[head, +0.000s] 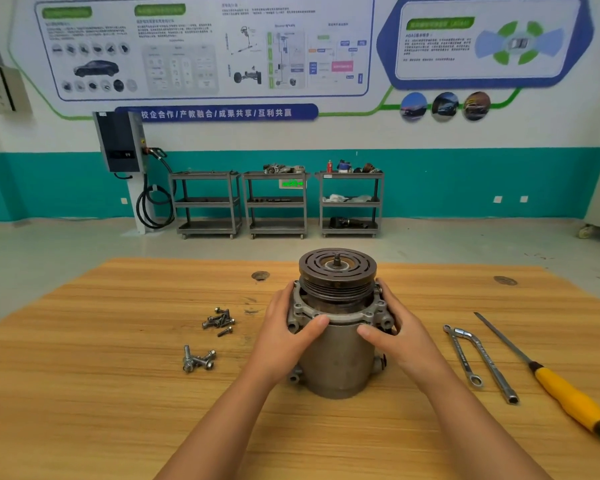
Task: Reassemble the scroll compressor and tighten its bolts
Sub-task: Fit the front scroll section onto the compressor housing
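Note:
The scroll compressor [338, 362] stands upright in the middle of the wooden table [118, 410], a grey cylinder with a dark pulley [337, 268] on top. My left hand [288, 332] grips the flanged upper housing from the left, thumb across the front. My right hand [395, 332] holds the same flange from the right. A pile of small dark bolts [219, 320] lies to the left of the compressor. Nearer to me sits a second group of larger flanged bolts [198, 360].
To the right of the compressor lie a ring spanner [463, 355], a socket wrench [489, 367] and a yellow-handled screwdriver [565, 393]. Across the floor, three grey carts [278, 202] stand against the teal wall, beside a charger unit [120, 142].

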`<state>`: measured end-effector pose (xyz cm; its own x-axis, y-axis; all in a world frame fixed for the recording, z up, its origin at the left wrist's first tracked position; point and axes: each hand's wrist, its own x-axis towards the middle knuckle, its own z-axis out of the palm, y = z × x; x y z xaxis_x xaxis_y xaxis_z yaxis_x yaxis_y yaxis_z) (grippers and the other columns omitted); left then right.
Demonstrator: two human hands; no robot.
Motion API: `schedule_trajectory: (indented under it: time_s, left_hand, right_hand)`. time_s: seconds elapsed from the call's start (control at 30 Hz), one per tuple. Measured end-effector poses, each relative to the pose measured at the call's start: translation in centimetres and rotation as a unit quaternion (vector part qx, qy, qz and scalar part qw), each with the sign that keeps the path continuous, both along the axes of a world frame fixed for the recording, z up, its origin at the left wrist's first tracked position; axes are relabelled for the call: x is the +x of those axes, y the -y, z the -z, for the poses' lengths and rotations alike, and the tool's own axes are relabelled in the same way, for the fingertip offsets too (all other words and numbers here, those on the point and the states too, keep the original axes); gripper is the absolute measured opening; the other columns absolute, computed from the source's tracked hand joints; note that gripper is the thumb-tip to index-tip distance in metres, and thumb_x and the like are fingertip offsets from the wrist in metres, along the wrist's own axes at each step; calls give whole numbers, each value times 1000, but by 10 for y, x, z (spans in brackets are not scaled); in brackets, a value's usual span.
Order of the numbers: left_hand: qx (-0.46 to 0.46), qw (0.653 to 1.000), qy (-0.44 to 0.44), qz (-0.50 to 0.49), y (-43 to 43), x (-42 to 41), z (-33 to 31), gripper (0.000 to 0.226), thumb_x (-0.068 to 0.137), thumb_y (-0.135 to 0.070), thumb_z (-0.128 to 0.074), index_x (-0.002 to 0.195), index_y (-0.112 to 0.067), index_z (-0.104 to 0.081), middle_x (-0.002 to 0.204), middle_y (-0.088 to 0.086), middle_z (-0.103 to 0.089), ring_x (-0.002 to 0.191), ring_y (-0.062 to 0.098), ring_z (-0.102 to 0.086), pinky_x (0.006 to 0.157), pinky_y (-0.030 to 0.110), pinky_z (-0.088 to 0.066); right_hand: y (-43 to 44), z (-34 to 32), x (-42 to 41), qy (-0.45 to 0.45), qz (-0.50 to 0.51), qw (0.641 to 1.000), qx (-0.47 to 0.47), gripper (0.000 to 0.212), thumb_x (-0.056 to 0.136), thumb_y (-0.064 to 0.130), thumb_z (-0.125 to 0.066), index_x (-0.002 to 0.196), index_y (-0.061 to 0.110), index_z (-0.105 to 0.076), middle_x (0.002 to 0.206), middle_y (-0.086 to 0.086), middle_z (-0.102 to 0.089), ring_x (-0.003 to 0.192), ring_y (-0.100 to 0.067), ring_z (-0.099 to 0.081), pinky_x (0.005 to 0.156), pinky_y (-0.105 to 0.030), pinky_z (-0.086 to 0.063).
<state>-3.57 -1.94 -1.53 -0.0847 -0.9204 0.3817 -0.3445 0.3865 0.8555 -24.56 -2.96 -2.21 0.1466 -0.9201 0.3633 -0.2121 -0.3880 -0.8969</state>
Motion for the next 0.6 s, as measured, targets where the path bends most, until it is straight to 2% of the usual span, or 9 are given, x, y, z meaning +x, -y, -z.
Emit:
schedule_trajectory:
  time_s: [0.03, 0.07, 0.1, 0.17, 0.23, 0.3, 0.37, 0.47, 0.6]
  left_hand:
    - [9, 1000, -2, 2, 2, 4, 1, 65, 74, -77, -53, 131, -57, -29, 135, -31, -38, 120, -14, -41, 96, 11, -39]
    - [24, 1000, -13, -12, 6, 10, 3, 67, 77, -77, -45, 137, -49, -32, 141, -22, -42, 124, -3, -46, 102, 25, -43]
    - [38, 998, -24, -47, 12, 19, 4, 68, 80, -72, -40, 141, -41, -36, 141, -12, -47, 122, 9, -51, 102, 35, -45]
    - [33, 987, 12, -156, 32, 38, 2, 46, 96, -47, -43, 136, -25, -48, 131, -2, -58, 113, 16, -58, 90, 32, -49]
    - [69, 953, 179, -236, 55, 56, -1, 30, 100, -19, -49, 129, -15, -56, 125, 4, -62, 110, 19, -58, 82, 29, -47]
    - [127, 884, 367, -260, 71, 68, 0, 30, 97, -9, -49, 126, -12, -57, 125, 8, -62, 113, 25, -58, 87, 33, -48]
    - [158, 823, 475, -269, 78, 74, 6, 32, 95, -3, -44, 124, -10, -56, 120, 10, -62, 109, 27, -59, 86, 33, -50]
    - [148, 813, 492, -273, 84, 74, 19, 32, 92, 4, -37, 117, -8, -54, 111, 11, -62, 100, 27, -60, 75, 32, -48]
    - [134, 824, 471, -285, 87, 71, 26, 31, 92, 6, -35, 114, -6, -53, 112, 13, -61, 103, 29, -59, 78, 33, -47]
  right_hand:
    - [1, 1, 0, -4, 2, 1000, -1, 87, 76, 27, -77, 143, 42, -24, 144, 23, -37, 134, 1, -34, 100, -13, -35]
    - [2, 2, 1, -6, 9, 1000, -3, 86, 77, 26, -77, 143, 43, -25, 146, 21, -35, 134, 1, -33, 102, -17, -34]
    - [3, 5, 2, -3, 17, 1000, -6, 84, 78, 25, -76, 141, 45, -25, 147, 21, -33, 132, 4, -34, 102, -16, -34]
    - [4, 10, 5, 22, 22, 999, -15, 78, 78, 21, -75, 133, 50, -29, 143, 22, -35, 121, 19, -37, 91, -3, -36]
    - [5, 13, 5, 47, 17, 999, -14, 74, 77, 19, -75, 130, 49, -32, 140, 23, -39, 112, 26, -39, 81, 2, -38]
    - [5, 12, 3, 55, 7, 998, -9, 76, 73, 24, -77, 131, 47, -34, 138, 25, -41, 113, 25, -41, 81, 1, -39]
    - [5, 12, 0, 51, -5, 999, -8, 80, 67, 33, -84, 128, 52, -36, 133, 31, -43, 111, 25, -42, 80, 1, -39]
    - [3, 14, -3, 49, 1, 999, -1, 84, 56, 46, -82, 125, 58, -36, 129, 35, -46, 114, 21, -44, 84, -3, -41]
    - [4, 16, -5, 59, 6, 998, 5, 86, 48, 55, -81, 124, 57, -40, 123, 41, -50, 116, 17, -46, 85, -5, -43]
